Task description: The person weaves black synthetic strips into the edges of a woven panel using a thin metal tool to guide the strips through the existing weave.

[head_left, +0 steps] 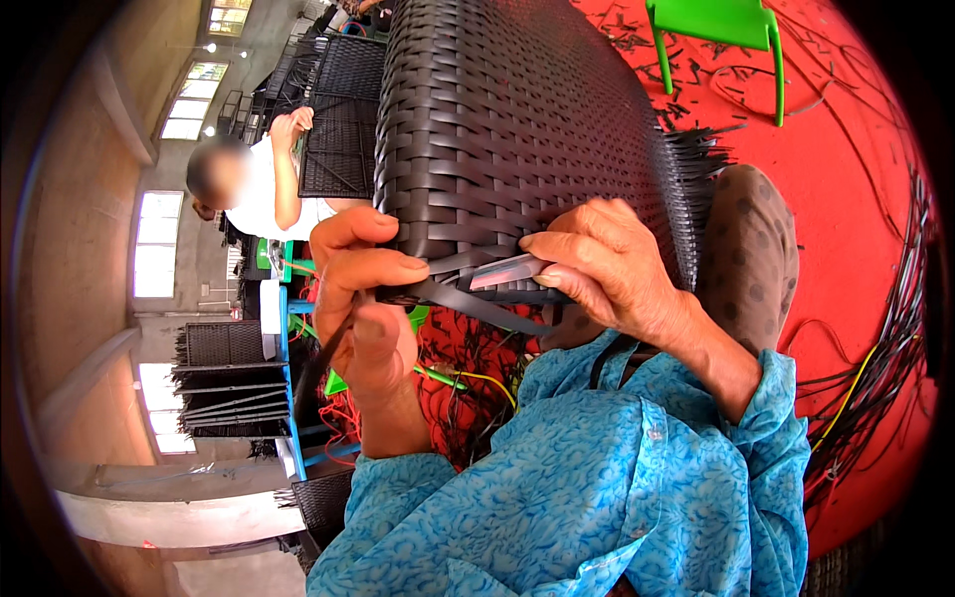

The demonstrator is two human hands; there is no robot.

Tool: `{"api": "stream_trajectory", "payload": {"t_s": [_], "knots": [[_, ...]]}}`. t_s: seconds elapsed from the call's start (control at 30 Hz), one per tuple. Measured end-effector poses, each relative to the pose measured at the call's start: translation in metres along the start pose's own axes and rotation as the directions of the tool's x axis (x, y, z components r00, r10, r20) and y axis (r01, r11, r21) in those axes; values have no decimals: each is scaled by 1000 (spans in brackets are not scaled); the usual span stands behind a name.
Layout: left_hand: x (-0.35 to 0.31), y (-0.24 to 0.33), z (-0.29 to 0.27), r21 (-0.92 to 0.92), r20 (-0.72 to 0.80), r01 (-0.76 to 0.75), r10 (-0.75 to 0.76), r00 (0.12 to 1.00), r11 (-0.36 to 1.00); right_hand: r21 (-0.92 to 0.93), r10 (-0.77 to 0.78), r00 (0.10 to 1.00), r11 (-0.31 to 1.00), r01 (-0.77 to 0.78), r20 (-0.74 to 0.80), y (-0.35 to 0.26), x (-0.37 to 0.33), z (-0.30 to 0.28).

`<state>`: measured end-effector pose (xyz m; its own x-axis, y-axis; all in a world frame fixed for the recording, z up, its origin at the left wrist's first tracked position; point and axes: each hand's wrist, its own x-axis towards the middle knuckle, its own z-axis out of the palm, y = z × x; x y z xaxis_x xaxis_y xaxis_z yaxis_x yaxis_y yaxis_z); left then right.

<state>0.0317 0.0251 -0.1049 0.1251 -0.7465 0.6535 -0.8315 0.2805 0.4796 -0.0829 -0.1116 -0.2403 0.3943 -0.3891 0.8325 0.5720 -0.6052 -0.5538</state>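
A large black woven rattan panel (pixel 517 109) fills the middle of the view, its lower edge resting near my lap. My left hand (pixel 363 298) grips a loose flat black strip (pixel 468 303) at that lower edge, thumb over it. My right hand (pixel 607 264) holds a flat shiny tool (pixel 507 271) pushed under the weave next to the strip. Unwoven strip ends (pixel 701 164) stick out from the panel's right side. Both forearms wear blue patterned sleeves.
A green plastic chair (pixel 721 30) stands on the red floor (pixel 856 149) at the top right. Bundles of dark strips (pixel 885 338) lie at the right. Another person in white (pixel 269 184) works at the left near stacked woven panels (pixel 229 378).
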Motion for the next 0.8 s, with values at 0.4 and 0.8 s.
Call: {"api": "stream_trajectory", "payload": {"t_s": [0.4,0.8], "knots": [[8,55,-6,488,24,-34,25,999,872,119,216,975,968,-220,48,-63,6,18],[40,86,6,777,417,-410,97,904,477,332,265,962,904,-270,61,-64,15,65]]}}
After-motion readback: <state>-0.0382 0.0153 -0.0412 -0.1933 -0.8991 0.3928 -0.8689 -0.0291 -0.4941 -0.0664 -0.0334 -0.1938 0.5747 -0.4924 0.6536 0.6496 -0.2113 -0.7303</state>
